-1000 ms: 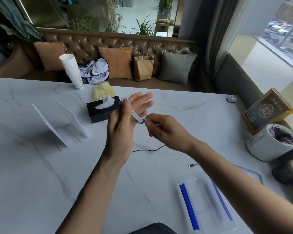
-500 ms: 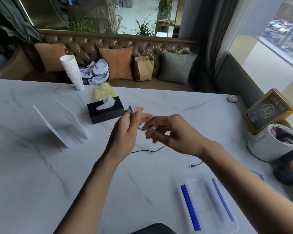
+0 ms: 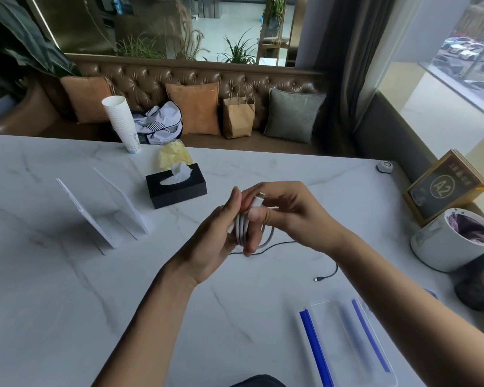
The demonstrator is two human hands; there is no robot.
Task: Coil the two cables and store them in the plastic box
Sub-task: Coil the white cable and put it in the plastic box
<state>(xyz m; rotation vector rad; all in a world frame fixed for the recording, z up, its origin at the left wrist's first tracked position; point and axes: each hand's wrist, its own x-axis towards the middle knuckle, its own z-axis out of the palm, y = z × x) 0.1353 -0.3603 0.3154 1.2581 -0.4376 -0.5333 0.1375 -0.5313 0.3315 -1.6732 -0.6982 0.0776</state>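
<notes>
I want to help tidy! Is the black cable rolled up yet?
Not yet. The black cable lies uncoiled and loose on the table, with one plug end free.

White cable (image 3: 242,229): coil partly behind my left hand (image 3: 215,247) and right hand (image 3: 291,213); loop count unclear.
Black cable (image 3: 329,273): one stretch hidden behind both hands, far end unseen.
Plastic box (image 3: 333,331): cut by the lower frame edge, right corner under my forearm (image 3: 403,297).

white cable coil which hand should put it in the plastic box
Right, probably: the plastic box lies at the near right, and the right hand pinches the white cable coil's end; the left hand is farther off.
</notes>
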